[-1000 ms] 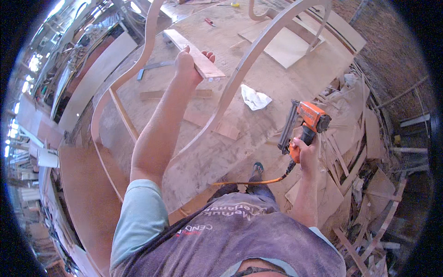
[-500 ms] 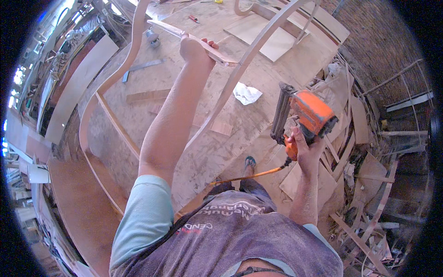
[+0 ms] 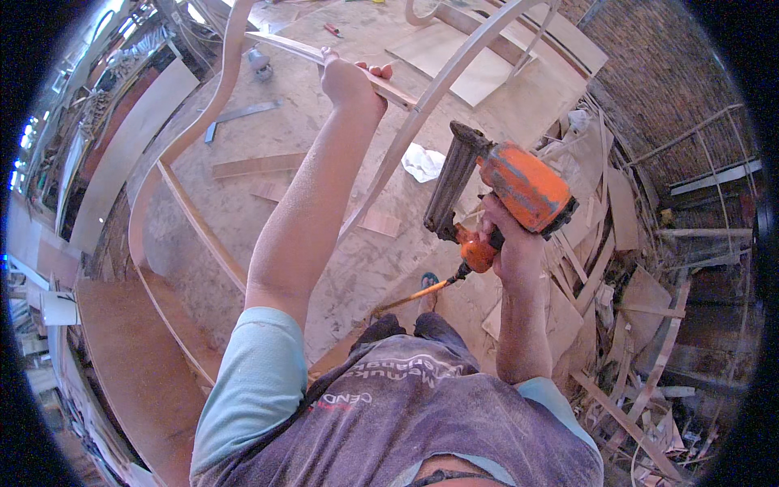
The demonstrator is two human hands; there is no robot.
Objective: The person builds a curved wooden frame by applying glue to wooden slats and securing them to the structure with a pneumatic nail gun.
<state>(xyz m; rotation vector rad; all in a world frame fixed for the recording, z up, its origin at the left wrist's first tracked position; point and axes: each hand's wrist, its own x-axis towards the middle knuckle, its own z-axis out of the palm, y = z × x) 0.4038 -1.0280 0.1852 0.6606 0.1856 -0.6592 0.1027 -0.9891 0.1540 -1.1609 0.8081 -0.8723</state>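
My left hand (image 3: 350, 85) reaches far forward, its fingers wrapped round a thin wooden slat (image 3: 284, 47). The slat spans two long curved wooden rails: its left end is by the left rail (image 3: 230, 69), its right end against the right rail (image 3: 450, 71). Lower down, a fixed wooden crosspiece (image 3: 199, 219) also runs between the rails, partly hidden by my left forearm. My right hand (image 3: 513, 241) grips an orange nail gun (image 3: 527, 187) by its handle, right of the frame. Its dark magazine tilts upward, and an orange air hose (image 3: 414, 296) trails from the handle.
On the work surface lie a metal square (image 3: 243, 111), a grey power tool (image 3: 260, 63), wood offcuts (image 3: 258, 165), crumpled white paper (image 3: 423, 163) and a pale panel (image 3: 454, 61). Scrap wood (image 3: 641, 414) is heaped at the right. A brown board (image 3: 134, 357) stands at the left.
My right hand has brought the nail gun leftward, closer to the right rail. The slat's right end has shifted slightly up against that rail, still in my left hand.
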